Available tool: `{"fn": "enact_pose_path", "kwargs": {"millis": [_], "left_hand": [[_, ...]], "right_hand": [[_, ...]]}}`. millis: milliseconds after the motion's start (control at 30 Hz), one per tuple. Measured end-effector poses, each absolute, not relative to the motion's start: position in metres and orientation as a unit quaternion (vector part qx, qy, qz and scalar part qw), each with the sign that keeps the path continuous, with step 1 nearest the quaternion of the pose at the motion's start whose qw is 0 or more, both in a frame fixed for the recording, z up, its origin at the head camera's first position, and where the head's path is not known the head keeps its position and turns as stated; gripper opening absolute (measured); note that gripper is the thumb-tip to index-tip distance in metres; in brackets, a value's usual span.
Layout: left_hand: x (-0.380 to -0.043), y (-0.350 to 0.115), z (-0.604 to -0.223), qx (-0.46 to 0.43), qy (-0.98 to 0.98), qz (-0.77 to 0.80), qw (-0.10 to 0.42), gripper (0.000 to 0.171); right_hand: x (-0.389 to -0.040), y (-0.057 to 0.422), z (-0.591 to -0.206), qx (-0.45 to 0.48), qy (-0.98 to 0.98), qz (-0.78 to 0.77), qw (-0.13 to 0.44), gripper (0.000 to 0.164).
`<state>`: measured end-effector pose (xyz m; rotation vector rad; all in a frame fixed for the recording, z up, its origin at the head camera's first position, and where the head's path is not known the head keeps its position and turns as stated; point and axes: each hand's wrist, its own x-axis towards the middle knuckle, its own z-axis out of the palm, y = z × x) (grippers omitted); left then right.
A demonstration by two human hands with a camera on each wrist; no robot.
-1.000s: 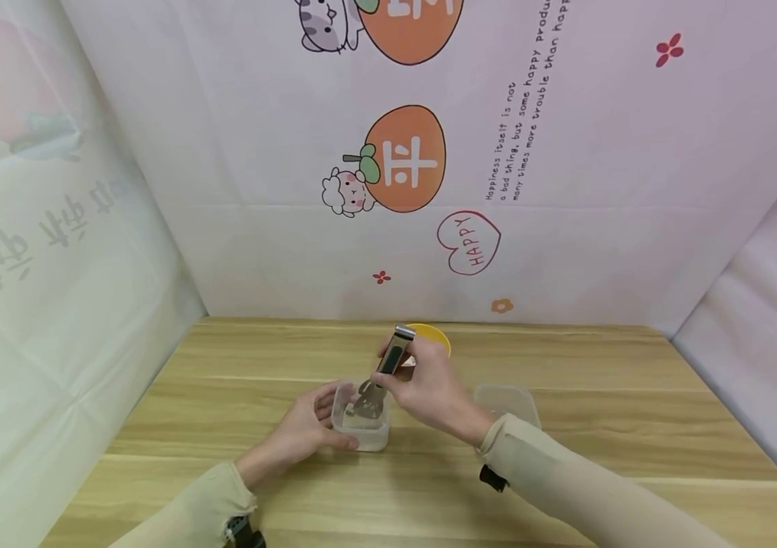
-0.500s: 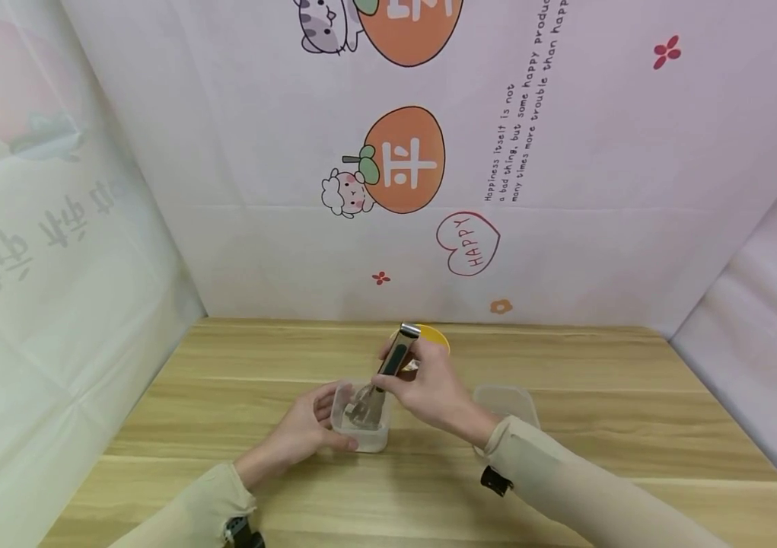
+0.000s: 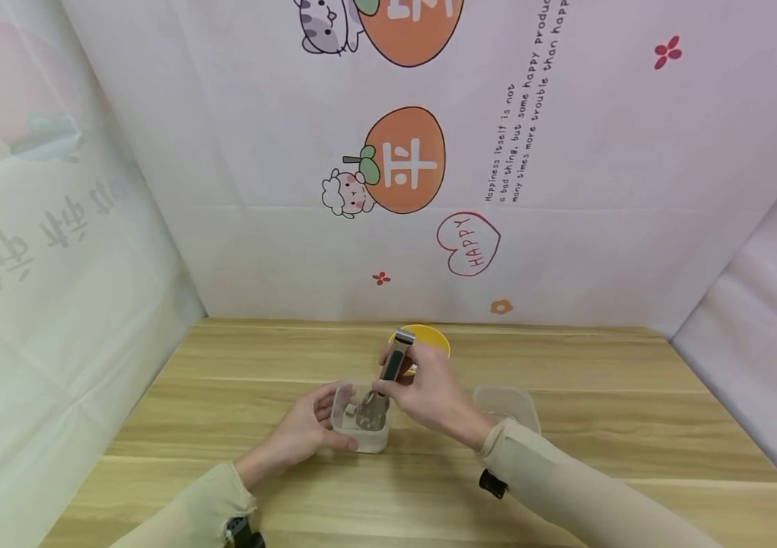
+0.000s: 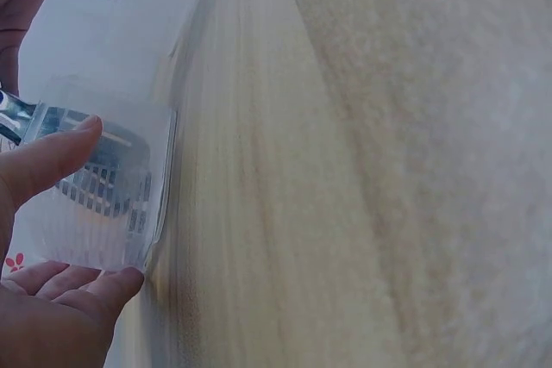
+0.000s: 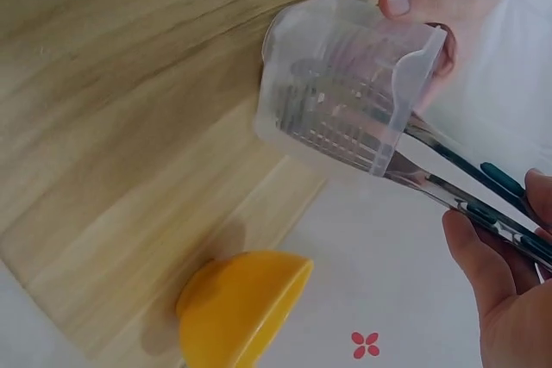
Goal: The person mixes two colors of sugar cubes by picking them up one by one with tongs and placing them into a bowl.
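Note:
My left hand [image 3: 302, 428] holds a small clear plastic container [image 3: 369, 441] on the wooden table, thumb on the near side and fingers on the far side. In my right hand [image 3: 434, 390] is a pair of metal tongs [image 3: 393, 367] with dark green grips, pinched between thumb and fingers. The tongs slant down into the container, and their slotted heads [image 5: 332, 114] show through its wall in the right wrist view. A small pale cube-like piece [image 3: 350, 412] lies in the container left of the heads. Whether the heads grip anything, I cannot tell.
Behind my right hand stands a yellow bowl [image 3: 432, 336], partly hidden by the hand. A second clear plastic container [image 3: 511, 399] is on the right, partly behind my right forearm. A printed white sheet [image 3: 278, 259] rises at the table's back edge.
The tongs have shifted and turned slightly inside the container, and the pale piece now shows beside their heads. My left hand and the container have stayed in place.

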<state>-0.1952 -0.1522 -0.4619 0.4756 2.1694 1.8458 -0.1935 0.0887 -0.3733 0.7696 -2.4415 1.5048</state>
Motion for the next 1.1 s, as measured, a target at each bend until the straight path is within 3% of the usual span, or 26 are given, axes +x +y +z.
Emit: {"fn": "enact_pose_path", "kwargs": {"millis": [667, 1100], "left_hand": [[-0.197, -0.151, -0.463, 0.159, 0.746, 0.635, 0.120, 0.100], [-0.195, -0.151, -0.462, 0.161, 0.741, 0.640, 0.125, 0.101]], "right_hand": [[-0.194, 0.086, -0.374, 0.217, -0.836, 0.498, 0.077, 0.023], [-0.206, 0.095, -0.360, 0.176, -0.793, 0.569, 0.126, 0.021]]}}
